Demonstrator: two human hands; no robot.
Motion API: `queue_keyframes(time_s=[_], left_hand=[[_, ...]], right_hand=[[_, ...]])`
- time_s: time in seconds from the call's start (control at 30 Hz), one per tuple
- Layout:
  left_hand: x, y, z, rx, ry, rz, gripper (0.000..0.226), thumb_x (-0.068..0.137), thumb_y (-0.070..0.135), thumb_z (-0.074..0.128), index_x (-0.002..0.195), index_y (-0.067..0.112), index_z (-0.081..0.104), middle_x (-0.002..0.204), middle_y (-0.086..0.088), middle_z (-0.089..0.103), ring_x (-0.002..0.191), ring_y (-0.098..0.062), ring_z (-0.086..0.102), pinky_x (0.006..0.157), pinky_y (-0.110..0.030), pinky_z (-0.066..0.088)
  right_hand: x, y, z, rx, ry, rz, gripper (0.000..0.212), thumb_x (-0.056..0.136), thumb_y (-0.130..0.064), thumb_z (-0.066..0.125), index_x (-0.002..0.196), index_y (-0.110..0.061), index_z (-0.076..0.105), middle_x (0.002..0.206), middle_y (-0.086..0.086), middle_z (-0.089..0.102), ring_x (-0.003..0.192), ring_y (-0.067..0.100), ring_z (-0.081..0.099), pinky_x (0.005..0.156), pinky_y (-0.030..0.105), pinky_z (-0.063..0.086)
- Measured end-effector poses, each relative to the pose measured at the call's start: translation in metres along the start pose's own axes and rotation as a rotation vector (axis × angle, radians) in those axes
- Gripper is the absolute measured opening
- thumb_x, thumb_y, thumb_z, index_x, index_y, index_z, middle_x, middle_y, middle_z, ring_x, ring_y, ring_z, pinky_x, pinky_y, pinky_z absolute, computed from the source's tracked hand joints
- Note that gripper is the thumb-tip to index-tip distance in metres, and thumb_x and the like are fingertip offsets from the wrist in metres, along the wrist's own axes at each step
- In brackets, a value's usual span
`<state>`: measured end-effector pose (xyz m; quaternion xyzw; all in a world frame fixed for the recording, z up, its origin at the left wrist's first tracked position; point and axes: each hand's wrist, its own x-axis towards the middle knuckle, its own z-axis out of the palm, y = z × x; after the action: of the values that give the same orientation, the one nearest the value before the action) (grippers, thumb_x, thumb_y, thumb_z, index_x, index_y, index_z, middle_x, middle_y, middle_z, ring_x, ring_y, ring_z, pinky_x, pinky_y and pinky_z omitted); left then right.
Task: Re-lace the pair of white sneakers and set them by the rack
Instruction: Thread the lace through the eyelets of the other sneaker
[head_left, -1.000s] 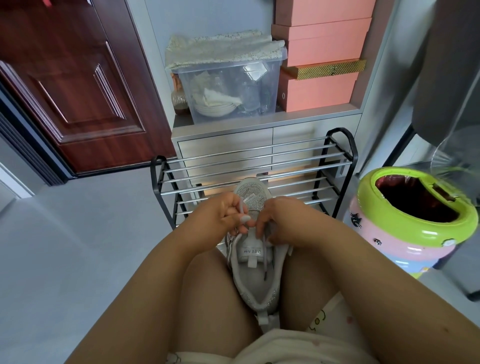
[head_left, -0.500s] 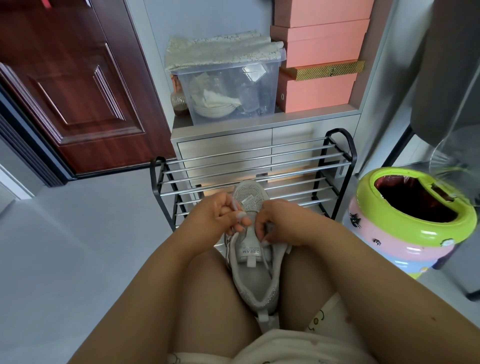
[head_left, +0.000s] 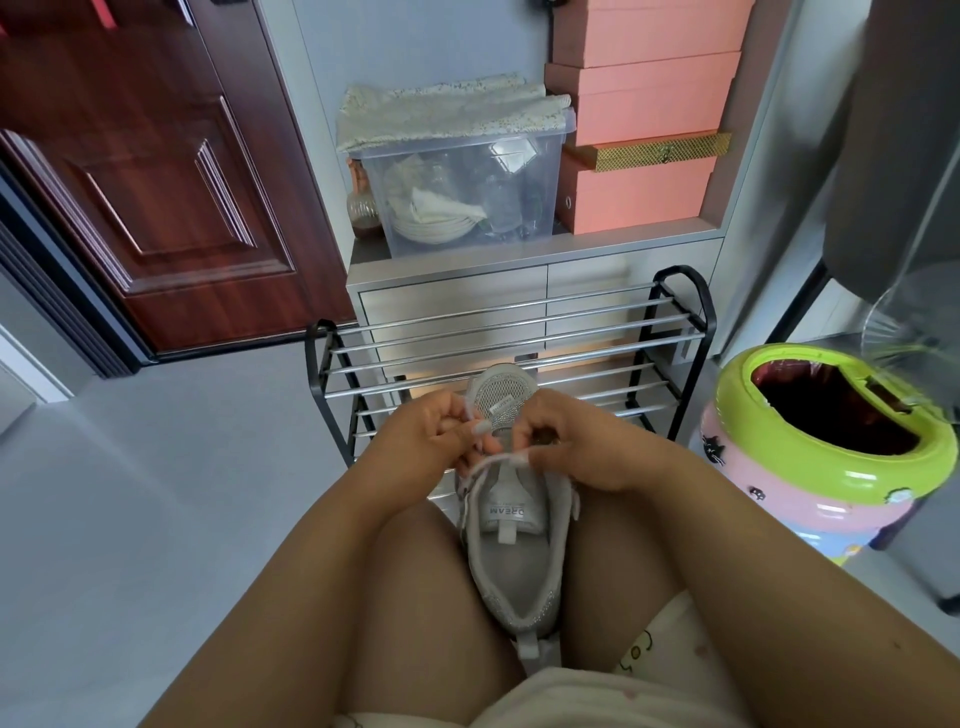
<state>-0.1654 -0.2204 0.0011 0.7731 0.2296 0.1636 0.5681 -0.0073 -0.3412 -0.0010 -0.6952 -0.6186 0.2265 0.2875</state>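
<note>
Grey floor (head_left: 130, 519) carries a black-framed shoe rack (head_left: 511, 358) with chrome bars, standing against a grey cabinet (head_left: 452, 270), and a green-rimmed pink bin (head_left: 826, 447) to the rack's right. Cabinet top holds a clear storage box (head_left: 467, 192) draped with cloth, a small brown bottle (head_left: 362, 208) at its left, and stacked pink boxes (head_left: 644, 114) at its right.

A seated person grips a white sneaker (head_left: 511, 545) between the knees, toe toward a metal shoe rack (head_left: 498, 353). The left hand (head_left: 431, 436) and right hand (head_left: 571, 447) each pinch the white lace (head_left: 491, 462) above the tongue.
</note>
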Motion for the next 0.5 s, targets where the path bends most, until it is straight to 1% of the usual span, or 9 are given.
queue_keyframes(time_s=[0.03, 0.1, 0.17, 0.23, 0.27, 0.33, 0.43, 0.5], left_hand=[[0.0, 0.001, 0.0, -0.025, 0.007, 0.0, 0.009, 0.093, 0.005, 0.055, 0.092, -0.004, 0.058, 0.073, -0.01, 0.072, 0.056, -0.014, 0.064, 0.056, -0.024, 0.055], [0.001, 0.004, 0.0, -0.055, 0.031, 0.02, 0.011, 0.094, 0.006, 0.055, 0.088, 0.0, 0.063, 0.074, -0.01, 0.072, 0.059, -0.015, 0.064, 0.058, -0.025, 0.056], [0.002, 0.008, 0.001, -0.081, 0.078, 0.05, 0.013, 0.093, 0.009, 0.057, 0.087, 0.0, 0.065, 0.076, -0.012, 0.071, 0.062, -0.014, 0.064, 0.059, -0.025, 0.055], [0.004, 0.012, 0.002, -0.125, 0.132, 0.068, 0.013, 0.092, 0.009, 0.06, 0.09, -0.001, 0.067, 0.071, -0.01, 0.069, 0.061, -0.013, 0.064, 0.059, -0.024, 0.055], [0.006, 0.014, 0.002, -0.135, 0.148, 0.075, 0.012, 0.091, 0.009, 0.061, 0.091, -0.001, 0.068, 0.069, -0.009, 0.068, 0.061, -0.013, 0.064, 0.06, -0.024, 0.056], [0.008, 0.018, 0.003, -0.142, 0.166, 0.088, 0.009, 0.089, 0.008, 0.063, 0.091, 0.002, 0.07, 0.069, -0.008, 0.068, 0.063, -0.014, 0.065, 0.062, -0.026, 0.057], [0.012, 0.02, 0.005, -0.157, 0.195, 0.098, 0.012, 0.087, 0.007, 0.065, 0.096, 0.0, 0.07, 0.075, -0.006, 0.071, 0.066, -0.014, 0.067, 0.065, -0.026, 0.058], [0.014, 0.022, 0.006, -0.171, 0.206, 0.1, 0.012, 0.087, 0.007, 0.065, 0.097, 0.001, 0.07, 0.073, -0.006, 0.071, 0.065, -0.013, 0.068, 0.066, -0.025, 0.058]], right_hand=[[-0.001, 0.0, -0.001, 0.114, 0.042, 0.042, 0.008, 0.087, -0.014, 0.065, 0.081, -0.017, 0.062, 0.074, -0.006, 0.054, 0.063, 0.003, 0.048, 0.059, 0.018, 0.039], [0.0, 0.002, 0.002, 0.315, 0.143, 0.094, 0.009, 0.091, -0.015, 0.062, 0.083, -0.017, 0.059, 0.071, -0.007, 0.054, 0.061, 0.003, 0.047, 0.059, 0.018, 0.04], [0.003, 0.003, 0.007, 0.449, 0.239, 0.102, 0.011, 0.091, -0.01, 0.06, 0.084, -0.018, 0.058, 0.072, -0.008, 0.056, 0.062, 0.001, 0.049, 0.061, 0.018, 0.041], [0.005, 0.0, 0.009, 0.55, 0.295, 0.104, 0.009, 0.091, -0.007, 0.059, 0.09, -0.015, 0.061, 0.076, -0.005, 0.062, 0.063, -0.002, 0.054, 0.063, 0.014, 0.044], [0.005, -0.001, 0.011, 0.574, 0.319, 0.107, 0.007, 0.092, -0.008, 0.059, 0.093, -0.014, 0.063, 0.08, -0.003, 0.065, 0.068, -0.001, 0.057, 0.065, 0.014, 0.046], [0.007, -0.002, 0.013, 0.556, 0.381, 0.126, 0.007, 0.091, -0.013, 0.061, 0.094, -0.015, 0.067, 0.083, -0.001, 0.067, 0.074, 0.005, 0.059, 0.07, 0.021, 0.048], [0.01, -0.003, 0.014, 0.553, 0.492, 0.172, 0.009, 0.091, -0.018, 0.061, 0.085, -0.016, 0.067, 0.071, -0.003, 0.062, 0.064, 0.007, 0.053, 0.065, 0.024, 0.045], [0.013, -0.005, 0.014, 0.604, 0.538, 0.19, 0.014, 0.092, -0.02, 0.06, 0.078, -0.018, 0.064, 0.065, -0.002, 0.059, 0.059, 0.01, 0.051, 0.062, 0.027, 0.045]])
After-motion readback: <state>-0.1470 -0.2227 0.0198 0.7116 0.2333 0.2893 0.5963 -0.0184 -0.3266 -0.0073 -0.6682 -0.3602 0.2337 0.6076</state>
